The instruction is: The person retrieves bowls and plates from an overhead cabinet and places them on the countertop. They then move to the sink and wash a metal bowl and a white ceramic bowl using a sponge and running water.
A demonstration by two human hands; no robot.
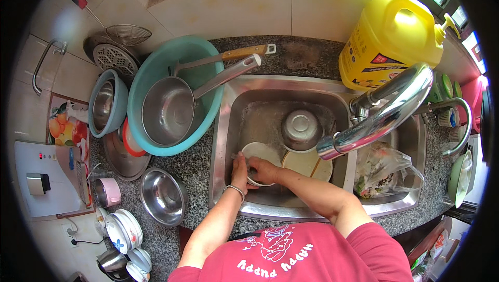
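Observation:
My left hand [240,173] grips the left side of a white bowl [262,152], which is tilted inside the left basin of a stainless steel sink [223,126]. Reaching into the bowl is my right hand [263,170], its fingertips hidden; whether it holds a scrubber or cloth I cannot tell. Beyond the bowl, an upturned metal bowl [301,128] rests in cloudy, shallow water. A pale plate [302,163] lies to the right, partly under my right forearm, with a chopstick [315,167] across it.
A chrome faucet [374,126] arches over the sink's right side. The right basin holds a plastic bag of scraps [384,172]. Left stands a teal basin [212,122] with a saucepan [169,112], near a steel bowl [163,196]. Behind is a yellow detergent jug [390,36].

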